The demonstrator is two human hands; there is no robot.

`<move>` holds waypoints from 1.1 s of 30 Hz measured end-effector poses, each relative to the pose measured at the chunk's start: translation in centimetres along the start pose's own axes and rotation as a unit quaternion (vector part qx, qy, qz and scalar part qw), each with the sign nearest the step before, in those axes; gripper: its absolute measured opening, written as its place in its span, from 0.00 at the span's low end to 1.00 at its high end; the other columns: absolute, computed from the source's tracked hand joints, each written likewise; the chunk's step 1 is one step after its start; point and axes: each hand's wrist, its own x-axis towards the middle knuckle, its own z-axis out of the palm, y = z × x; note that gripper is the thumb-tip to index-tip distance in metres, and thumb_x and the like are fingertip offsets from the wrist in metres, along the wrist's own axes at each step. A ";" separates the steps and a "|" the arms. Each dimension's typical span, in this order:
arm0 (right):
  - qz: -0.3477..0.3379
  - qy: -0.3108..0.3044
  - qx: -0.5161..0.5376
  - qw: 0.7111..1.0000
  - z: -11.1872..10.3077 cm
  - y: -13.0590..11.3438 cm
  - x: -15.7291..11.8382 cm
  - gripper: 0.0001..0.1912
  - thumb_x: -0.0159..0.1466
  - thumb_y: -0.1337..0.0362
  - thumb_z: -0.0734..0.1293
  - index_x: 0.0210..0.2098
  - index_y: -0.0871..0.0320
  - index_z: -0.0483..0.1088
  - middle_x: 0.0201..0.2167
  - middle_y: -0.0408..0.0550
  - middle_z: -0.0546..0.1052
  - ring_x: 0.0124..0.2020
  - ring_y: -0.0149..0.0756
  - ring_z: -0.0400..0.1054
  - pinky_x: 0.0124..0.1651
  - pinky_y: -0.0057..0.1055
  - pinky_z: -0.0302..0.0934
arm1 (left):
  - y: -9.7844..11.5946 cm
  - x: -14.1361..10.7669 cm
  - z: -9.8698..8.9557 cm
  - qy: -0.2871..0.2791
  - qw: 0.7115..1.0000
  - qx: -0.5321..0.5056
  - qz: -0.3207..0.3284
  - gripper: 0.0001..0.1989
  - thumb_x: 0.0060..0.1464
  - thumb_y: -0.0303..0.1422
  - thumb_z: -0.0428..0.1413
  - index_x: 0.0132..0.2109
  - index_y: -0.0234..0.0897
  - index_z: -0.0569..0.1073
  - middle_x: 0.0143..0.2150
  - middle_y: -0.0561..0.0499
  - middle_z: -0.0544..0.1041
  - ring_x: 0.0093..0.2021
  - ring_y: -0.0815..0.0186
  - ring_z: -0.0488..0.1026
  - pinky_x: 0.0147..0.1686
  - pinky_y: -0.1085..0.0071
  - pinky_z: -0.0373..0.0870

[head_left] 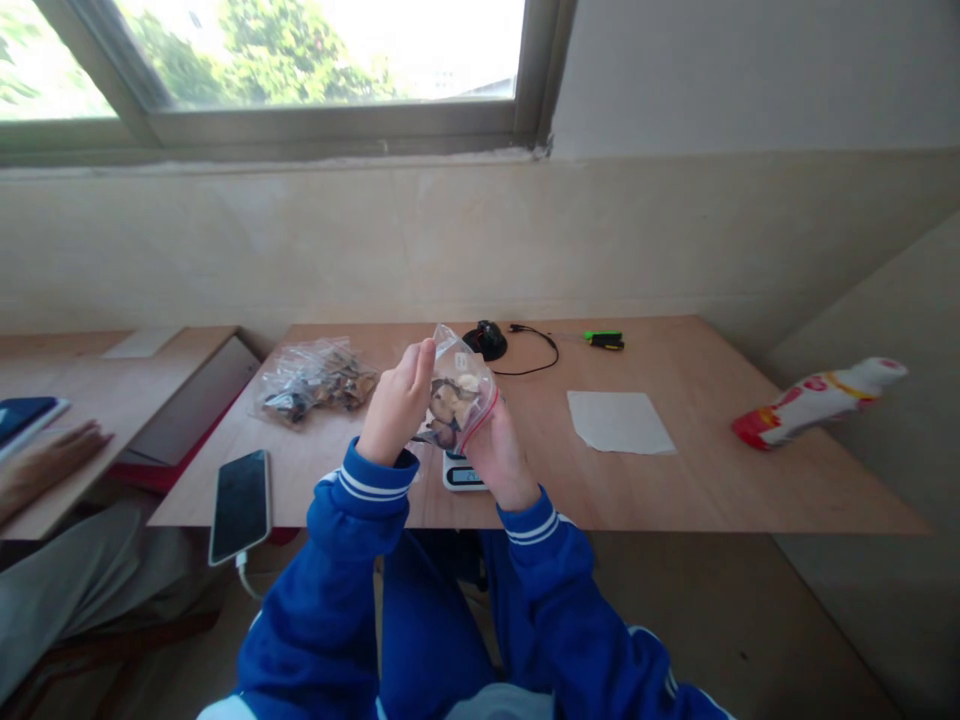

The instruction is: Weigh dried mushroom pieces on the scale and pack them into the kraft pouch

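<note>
a plywood worktop (675, 480) sits under a window (315, 55). a red-edged zip bag (459, 385) of dried mushroom slices (448, 405) is held up over a digital scale (461, 472) near the front edge, gripped between the left hand (396, 405) and right hand (499, 458). a second bag (315, 380) lies left, a smartphone (240, 506) front-left, and a paper sheet (619, 422) right.

My left hand (396, 405) and right hand (501, 458) hold a clear plastic zip bag (457, 385) above a flat digital scale (461, 472) on the plywood table (675, 480). A second plastic bag (315, 380) lies left of them, a smartphone (240, 506) nearer me, a paper sheet (619, 422) right.
</note>
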 end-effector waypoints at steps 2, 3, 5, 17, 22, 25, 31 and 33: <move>-0.007 0.009 0.001 1.000 0.0 0.0 0.0 0.21 0.62 0.47 0.57 0.43 0.54 0.68 0.47 0.50 0.77 0.49 0.43 0.72 0.45 0.39 0.70 | 0.2 0.1 -0.1 -0.050 0.997 0.051 -0.005 0.08 0.56 0.33 0.54 0.38 0.34 0.76 0.31 0.48 0.72 0.35 0.60 0.74 0.40 0.66 0.69; -0.011 0.013 0.003 1.000 0.0 0.0 0.0 0.20 0.61 0.48 0.58 0.42 0.54 0.69 0.46 0.50 0.77 0.49 0.43 0.72 0.46 0.40 0.70 | 0.3 0.2 -0.1 -0.067 0.995 0.079 -0.008 0.08 0.56 0.34 0.54 0.36 0.35 0.76 0.28 0.49 0.71 0.33 0.61 0.73 0.38 0.68 0.68; -0.012 0.018 0.010 1.000 0.0 0.0 -0.1 0.16 0.60 0.51 0.60 0.39 0.55 0.69 0.45 0.50 0.78 0.48 0.44 0.72 0.46 0.40 0.70 | 0.6 0.2 -0.2 -0.072 0.988 0.137 -0.018 0.12 0.58 0.38 0.52 0.34 0.36 0.76 0.23 0.51 0.69 0.29 0.63 0.72 0.34 0.70 0.66; 0.017 -0.024 0.106 0.994 0.8 0.8 -0.4 0.10 0.57 0.58 0.68 0.37 0.55 0.71 0.33 0.44 0.79 0.39 0.39 0.74 0.42 0.36 0.70 | 0.6 0.2 -0.7 -0.037 0.980 0.192 -0.026 0.19 0.57 0.41 0.52 0.24 0.35 0.73 0.19 0.53 0.71 0.25 0.69 0.69 0.27 0.75 0.59; -0.029 -0.012 0.113 0.993 1.9 1.1 -0.8 0.10 0.52 0.60 0.73 0.27 0.55 0.68 0.24 0.38 0.75 0.30 0.32 0.70 0.39 0.30 0.68 | -0.3 -0.4 -0.9 0.028 0.994 0.095 -0.042 0.17 0.57 0.42 0.52 0.27 0.35 0.74 0.22 0.53 0.72 0.25 0.70 0.67 0.23 0.75 0.58; -0.043 -0.002 0.087 0.995 2.4 1.4 -1.0 0.14 0.49 0.60 0.76 0.25 0.56 0.66 0.22 0.38 0.72 0.25 0.29 0.66 0.34 0.29 0.66 | -0.4 -0.9 -0.9 0.069 0.995 0.060 -0.040 0.16 0.57 0.42 0.53 0.29 0.35 0.74 0.24 0.52 0.73 0.26 0.70 0.67 0.24 0.76 0.59; -0.088 0.066 0.055 0.992 2.3 2.3 -0.6 0.20 0.44 0.59 0.77 0.24 0.56 0.62 0.20 0.35 0.69 0.22 0.26 0.64 0.27 0.25 0.62 | -0.5 -1.5 -0.8 0.124 0.991 -0.020 -0.056 0.18 0.56 0.43 0.54 0.25 0.35 0.70 0.17 0.56 0.64 0.20 0.73 0.60 0.20 0.77 0.55; -0.116 0.116 0.068 0.984 2.5 2.4 -0.4 0.19 0.46 0.59 0.76 0.23 0.56 0.61 0.19 0.35 0.68 0.22 0.26 0.63 0.28 0.25 0.62 | -0.7 -1.8 -0.8 0.146 0.981 -0.088 -0.090 0.18 0.55 0.43 0.55 0.25 0.35 0.69 0.15 0.59 0.57 0.16 0.76 0.53 0.17 0.77 0.50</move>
